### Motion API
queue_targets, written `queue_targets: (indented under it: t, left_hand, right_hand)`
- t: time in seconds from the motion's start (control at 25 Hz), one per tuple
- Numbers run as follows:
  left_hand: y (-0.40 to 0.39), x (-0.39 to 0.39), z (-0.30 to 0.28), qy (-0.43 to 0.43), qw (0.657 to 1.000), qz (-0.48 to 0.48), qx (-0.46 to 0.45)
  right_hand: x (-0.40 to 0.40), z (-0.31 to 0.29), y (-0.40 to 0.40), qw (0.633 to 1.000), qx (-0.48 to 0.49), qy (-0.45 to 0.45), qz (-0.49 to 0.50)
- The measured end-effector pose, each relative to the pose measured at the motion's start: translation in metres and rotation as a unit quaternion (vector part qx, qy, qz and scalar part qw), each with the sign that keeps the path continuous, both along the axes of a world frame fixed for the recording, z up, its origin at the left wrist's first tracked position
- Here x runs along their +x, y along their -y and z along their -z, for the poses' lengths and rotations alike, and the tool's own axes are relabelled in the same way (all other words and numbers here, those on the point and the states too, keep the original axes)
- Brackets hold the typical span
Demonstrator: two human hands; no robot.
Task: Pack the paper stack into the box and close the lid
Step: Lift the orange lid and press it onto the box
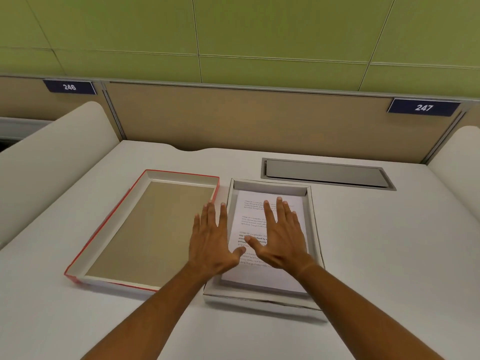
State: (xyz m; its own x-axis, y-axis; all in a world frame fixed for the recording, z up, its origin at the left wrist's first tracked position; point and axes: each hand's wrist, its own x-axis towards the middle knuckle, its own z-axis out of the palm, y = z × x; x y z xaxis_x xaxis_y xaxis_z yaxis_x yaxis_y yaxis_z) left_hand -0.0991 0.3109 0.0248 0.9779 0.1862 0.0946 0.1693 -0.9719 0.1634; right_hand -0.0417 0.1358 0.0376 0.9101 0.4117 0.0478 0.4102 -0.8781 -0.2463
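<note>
Both hands flat: right hand (pixel 281 237) on paper stack (pixel 270 255), left hand (pixel 211 240) over box (pixel 315 245) edge.

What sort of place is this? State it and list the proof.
Probably a shared study or office hall with numbered desks. Signs 246 and 247 sit on the partition, curved white dividers separate seats, and a cable hatch is set into the desk.

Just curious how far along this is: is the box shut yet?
Open. The lid lies upside down on the desk left of the box, and the paper inside shows.
</note>
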Motion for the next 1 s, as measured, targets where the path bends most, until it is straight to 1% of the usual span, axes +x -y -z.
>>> queue_targets:
  t: [0.28,0.4,0.48,0.68,0.88,1.0]
  left_hand:
    - [-0.036,-0.006,0.008,-0.047,0.998,-0.037,0.018]
    - [-0.041,-0.008,0.014,-0.066,0.997,-0.047,-0.009]
    - [-0.042,-0.007,0.014,-0.051,0.996,-0.062,-0.042]
    - [-0.048,-0.001,0.016,0.01,0.995,-0.07,-0.066]
    - [-0.056,0.005,0.012,-0.023,0.985,-0.118,-0.124]
    - [-0.058,0.01,-0.007,0.001,0.977,-0.147,-0.155]
  right_hand:
    - [0.004,0.012,-0.034,0.999,-0.044,0.03,-0.014]
    - [0.003,0.018,-0.04,0.998,-0.053,0.024,-0.017]
    - [0.003,0.021,-0.042,0.998,-0.056,0.019,-0.016]
    - [0.001,0.024,-0.046,0.998,-0.055,0.014,-0.01]
    - [-0.002,0.026,-0.047,0.999,-0.044,0.005,-0.002]
    - [-0.004,0.025,-0.044,1.0,-0.029,-0.005,0.004]
